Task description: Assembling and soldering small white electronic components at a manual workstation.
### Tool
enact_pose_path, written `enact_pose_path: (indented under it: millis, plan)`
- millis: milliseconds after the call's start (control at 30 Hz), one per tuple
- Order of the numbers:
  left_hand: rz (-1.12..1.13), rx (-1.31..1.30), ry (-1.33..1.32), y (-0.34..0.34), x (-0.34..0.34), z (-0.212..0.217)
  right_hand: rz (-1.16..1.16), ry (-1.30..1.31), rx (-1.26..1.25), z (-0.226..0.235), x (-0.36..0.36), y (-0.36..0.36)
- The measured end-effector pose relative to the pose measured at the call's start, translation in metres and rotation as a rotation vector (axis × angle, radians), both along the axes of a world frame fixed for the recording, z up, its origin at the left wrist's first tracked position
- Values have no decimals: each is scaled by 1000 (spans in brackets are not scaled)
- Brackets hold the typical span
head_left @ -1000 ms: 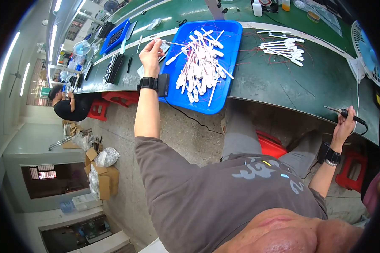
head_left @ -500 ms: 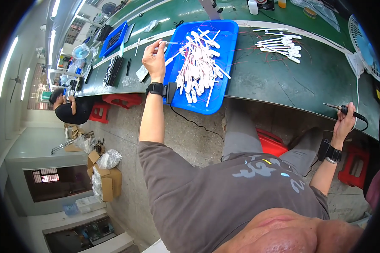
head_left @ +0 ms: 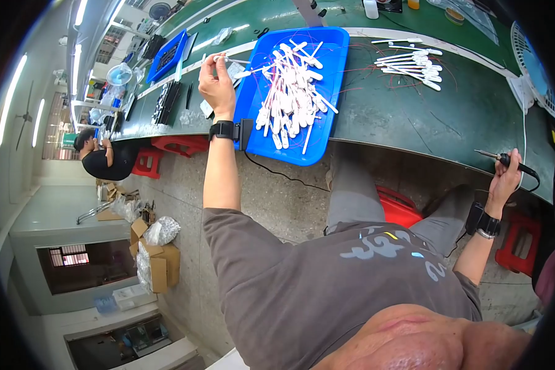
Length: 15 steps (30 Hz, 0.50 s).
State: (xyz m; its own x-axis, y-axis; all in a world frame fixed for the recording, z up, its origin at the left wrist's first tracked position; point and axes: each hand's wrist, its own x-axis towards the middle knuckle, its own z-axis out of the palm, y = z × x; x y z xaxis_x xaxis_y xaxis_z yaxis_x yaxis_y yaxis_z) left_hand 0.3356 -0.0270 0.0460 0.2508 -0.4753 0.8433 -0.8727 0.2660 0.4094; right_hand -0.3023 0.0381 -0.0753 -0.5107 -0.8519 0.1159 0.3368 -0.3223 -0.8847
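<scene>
My left hand (head_left: 217,91) is raised beside the left rim of a blue tray (head_left: 324,139). Its fingertips are closed on a slim white stick-like part (head_left: 235,61), which points right toward the tray. In the tray lies a heap of white paddle-shaped parts (head_left: 295,102) with thin red wires. At the right end of the bench, my right hand (head_left: 505,177) grips a soldering iron (head_left: 505,160) by its black handle, the metal tip pointing left. A row of similar white parts (head_left: 413,65) with red wires lies on the bench between tray and iron.
The green bench (head_left: 388,117) runs across the top of the view. A white fan (head_left: 530,68) stands at the far right. Another blue tray (head_left: 166,57) and black parts (head_left: 165,103) are at left. A person (head_left: 105,157) sits beyond. Red stools (head_left: 398,206) stand below the bench.
My left hand has moved a little left with the slim white part, away from the heap. My right hand and the soldering iron have stayed almost in place.
</scene>
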Motion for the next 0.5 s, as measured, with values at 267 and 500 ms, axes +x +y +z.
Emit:
enact_pose_path:
  millis: [267,500]
  plan:
    - [16,-26,-40,14,-18,18,9,-6,-9,-2,-1,0]
    - [-194,96,251,12,-24,14,4,-10,-3,-3,-1,0]
